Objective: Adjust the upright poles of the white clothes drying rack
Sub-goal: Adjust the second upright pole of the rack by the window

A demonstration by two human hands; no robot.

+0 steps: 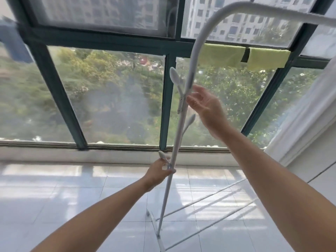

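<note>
A white drying-rack pole (177,131) rises tilted from its base (154,222) on the glossy white tiled floor (72,193), in front of a dark green-framed window (169,99) overlooking trees. The left hand (160,171) is closed around the pole's lower part by a hook (162,155); the right hand (205,108) is open, fingers spread, just beside the upper joint. Yellow-green cloths (267,59) hang on the frame.

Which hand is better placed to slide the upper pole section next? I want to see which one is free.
Probably the right hand: it is open beside the upper joint of the white pole, not gripping. The left hand is closed around the pole lower down, steadying it.
</note>
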